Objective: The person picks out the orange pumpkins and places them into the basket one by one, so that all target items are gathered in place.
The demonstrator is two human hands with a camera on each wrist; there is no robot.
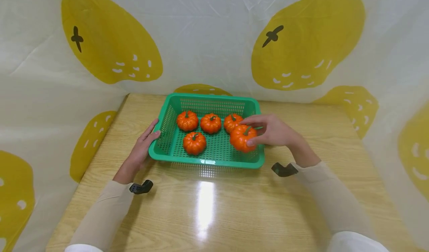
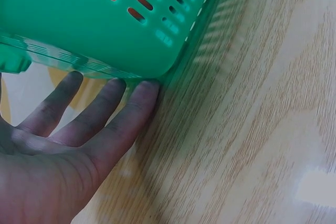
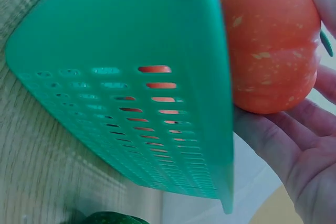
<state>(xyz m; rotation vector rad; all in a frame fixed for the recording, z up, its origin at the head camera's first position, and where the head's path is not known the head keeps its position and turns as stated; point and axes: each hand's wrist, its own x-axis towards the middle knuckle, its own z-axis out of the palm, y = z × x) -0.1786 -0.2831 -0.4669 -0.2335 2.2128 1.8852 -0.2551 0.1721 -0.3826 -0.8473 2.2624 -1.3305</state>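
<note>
A green plastic basket (image 1: 207, 163) with slotted walls stands on the table, holding several small orange pumpkins, among them a front-left pumpkin (image 1: 194, 143) and a back-left pumpkin (image 1: 187, 120). My right hand (image 1: 273, 131) grips another orange pumpkin (image 1: 242, 138) between thumb and fingers, over the basket's right end. In the right wrist view this pumpkin (image 3: 273, 45) shows at rim height, its green stem partly behind the fingers. At the basket's left end, my left hand (image 1: 144, 144) rests against the outside, its extended fingers (image 2: 97, 111) touching the wall.
The wooden table (image 1: 167, 211) meets a pale sheet (image 1: 207, 39) printed with yellow fruit shapes at the back and sides. A dark green rounded thing (image 3: 115, 217) peeks in beside the basket at the right wrist view's bottom edge.
</note>
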